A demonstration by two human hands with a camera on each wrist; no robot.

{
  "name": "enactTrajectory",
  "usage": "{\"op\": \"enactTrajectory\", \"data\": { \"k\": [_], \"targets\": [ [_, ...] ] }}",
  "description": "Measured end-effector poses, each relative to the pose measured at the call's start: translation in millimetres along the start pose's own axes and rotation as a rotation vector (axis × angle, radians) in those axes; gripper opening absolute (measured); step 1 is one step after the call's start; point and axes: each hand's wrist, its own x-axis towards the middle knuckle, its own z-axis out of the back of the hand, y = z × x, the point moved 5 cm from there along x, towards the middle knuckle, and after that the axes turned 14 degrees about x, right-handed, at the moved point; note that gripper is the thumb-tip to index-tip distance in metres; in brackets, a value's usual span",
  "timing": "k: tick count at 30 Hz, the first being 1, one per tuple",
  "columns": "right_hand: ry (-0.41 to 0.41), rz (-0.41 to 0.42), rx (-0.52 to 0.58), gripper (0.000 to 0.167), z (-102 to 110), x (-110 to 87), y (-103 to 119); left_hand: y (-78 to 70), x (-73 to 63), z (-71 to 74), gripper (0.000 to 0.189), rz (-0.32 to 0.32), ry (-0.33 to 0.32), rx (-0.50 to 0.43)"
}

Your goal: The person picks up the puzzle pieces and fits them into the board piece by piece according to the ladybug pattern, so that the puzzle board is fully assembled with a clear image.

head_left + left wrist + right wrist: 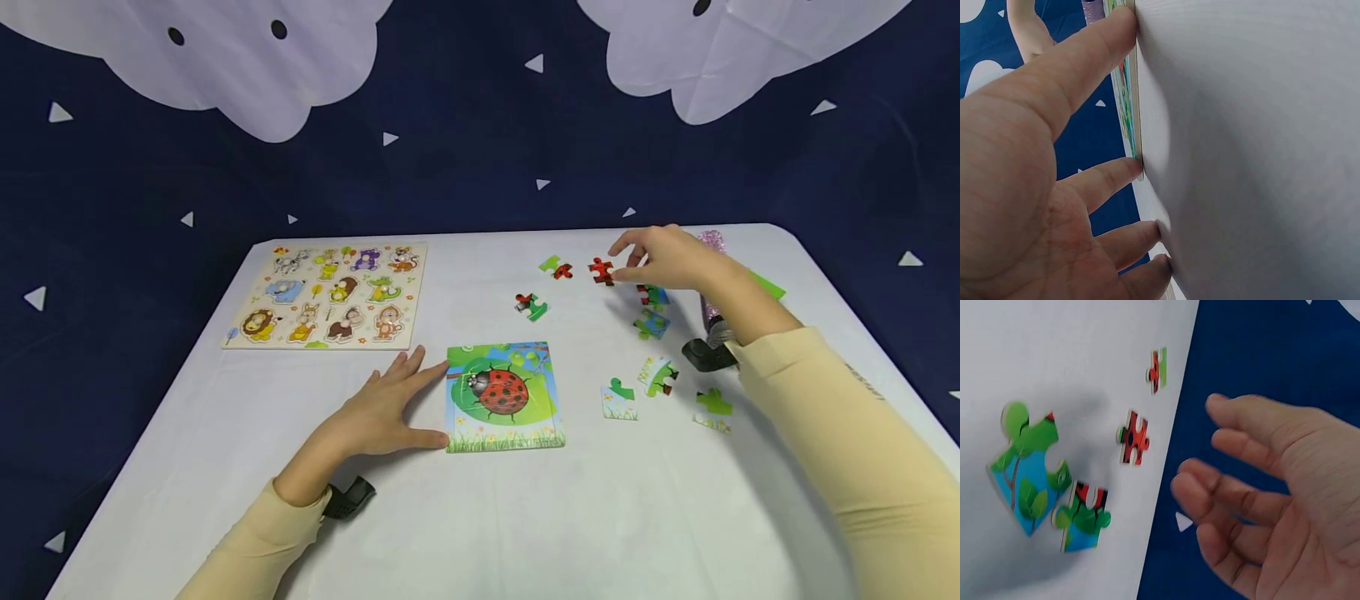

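Note:
My left hand [382, 407] rests on the table with fingers spread. Its thumb and index fingertip touch the left edge of a square ladybug puzzle board [498, 396]; the left wrist view shows the board [1127, 112] edge-on. My right hand [667, 257] hovers above the table at the back right, nothing between its loosely bent fingers. Nearest to it lies a red puzzle piece with black spots [602, 271], which shows apart from the fingers in the right wrist view. A green and blue piece [1085, 519] and a blue corner piece [1030, 469] lie on the same side.
An animal knob puzzle [322, 296] lies at the back left. More loose pieces are a green and red one [557, 267], a red and green one [532, 307] and several grass pieces [619, 404]. A pink glittery object [712, 242] sits partly behind the right arm.

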Motion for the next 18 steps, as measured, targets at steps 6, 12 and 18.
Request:
{"op": "enactTrajectory", "data": {
  "k": [6, 12, 18],
  "targets": [
    [0.03, -0.165, -0.012, 0.053, 4, -5.6, -21, -0.3, -0.6, 0.6, 0.104, 0.003, -0.003, -0.004],
    [0.056, -0.308, 0.016, 0.061, 3, -11.4, -34, 0.2, -0.6, 0.5, 0.104, -0.001, -0.008, -0.006],
    [0.074, -0.38, 0.018, 0.069, -1, -15.8, -38, 0.4, 0.0, -0.6, 0.104, -0.006, -0.011, -0.002]
  ]
}}
